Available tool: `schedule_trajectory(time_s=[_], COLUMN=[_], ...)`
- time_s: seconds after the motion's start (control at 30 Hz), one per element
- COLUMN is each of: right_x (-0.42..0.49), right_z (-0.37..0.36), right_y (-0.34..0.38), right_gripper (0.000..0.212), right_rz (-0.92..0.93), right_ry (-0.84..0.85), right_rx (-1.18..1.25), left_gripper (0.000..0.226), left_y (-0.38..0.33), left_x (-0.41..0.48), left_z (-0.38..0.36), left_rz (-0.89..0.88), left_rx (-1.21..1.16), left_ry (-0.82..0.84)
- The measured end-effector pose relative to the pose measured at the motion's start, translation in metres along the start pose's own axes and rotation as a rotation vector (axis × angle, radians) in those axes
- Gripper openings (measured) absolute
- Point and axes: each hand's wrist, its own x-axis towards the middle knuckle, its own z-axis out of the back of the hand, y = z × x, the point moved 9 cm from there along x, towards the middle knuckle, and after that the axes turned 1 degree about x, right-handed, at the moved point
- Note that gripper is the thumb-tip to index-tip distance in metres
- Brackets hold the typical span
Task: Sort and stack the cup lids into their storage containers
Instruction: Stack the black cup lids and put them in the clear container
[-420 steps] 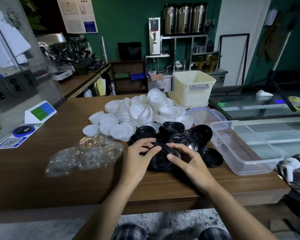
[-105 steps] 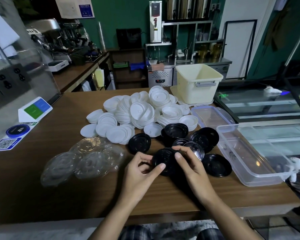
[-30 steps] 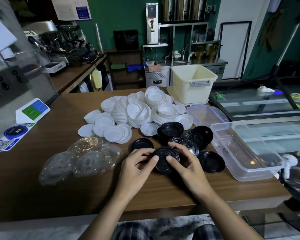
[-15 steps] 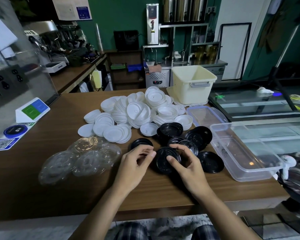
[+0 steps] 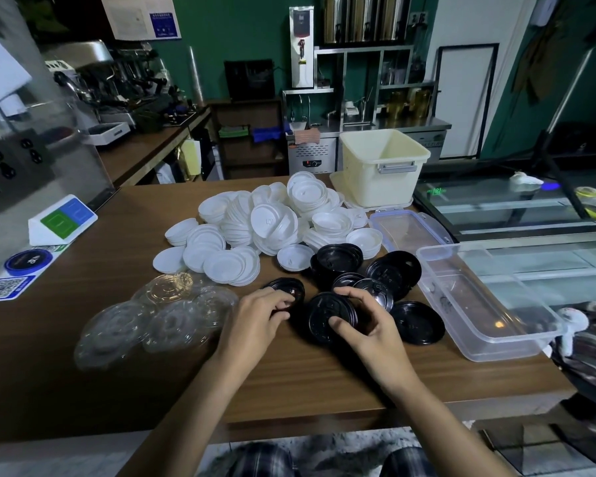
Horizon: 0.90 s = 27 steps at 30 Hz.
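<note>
A stack of black lids (image 5: pixel 326 316) stands tilted on the wooden counter (image 5: pixel 117 383). My right hand (image 5: pixel 372 330) grips it, thumb on its face and fingers curled over the far rim. My left hand (image 5: pixel 257 320) is just left of the stack, its fingers curled on the near edge of a single loose black lid (image 5: pixel 286 290). More black lids (image 5: pixel 339 258) lie behind and to the right, one flat black lid (image 5: pixel 418 323) beside my right hand. A heap of white lids (image 5: pixel 272 225) is behind them. Clear lids (image 5: pixel 159 320) lie to the left.
An open clear plastic container (image 5: pixel 479 306) stands at the right, its lid (image 5: pixel 406 228) flat behind it. A cream bin (image 5: pixel 382 166) sits at the back. A glass display case (image 5: pixel 530 215) borders the right. A sign card (image 5: pixel 62 218) and stickers lie far left.
My left hand has let go of the black stack and shifted left onto the loose black lid. My right hand keeps holding the stack, now alone.
</note>
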Motion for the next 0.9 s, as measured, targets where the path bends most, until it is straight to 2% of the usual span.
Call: schedule_trajectory(time_s=[0.2,0.37,0.47,0.57,0.7,0.9], right_x=[0.000,0.001,0.001,0.002,0.001,0.001], right_z=[-0.001,-0.002,-0.002,-0.002,-0.003,-0.004], right_y=[0.004,0.004,0.003,0.003,0.004,0.007], right_gripper=[0.038,0.039,0.039,0.039,0.036,0.029], right_rz=[0.048,0.062,0.052,0.049,0.030,-0.009], right_ry=[0.023,0.032,0.030,0.031,0.043,0.031], right_rx=[-0.036,-0.045,-0.042,-0.050,-0.044,0.055], left_gripper=[0.030,0.040,0.038,0.037,0.041,0.039], left_y=[0.005,0.012,0.014,0.007,-0.002,-0.013], left_x=[-0.002,-0.009,-0.013,-0.017,-0.022,-0.028], left_z=[0.014,0.027,0.014,0.000,-0.010,-0.019], left_rz=[0.141,0.277,0.411,0.447,0.424,0.278], left_rx=[-0.279,-0.550,-0.929,-1.122,-1.103,-0.815], left_ry=[-0.142,-0.258,-0.221,-0.138,-0.047,-0.001])
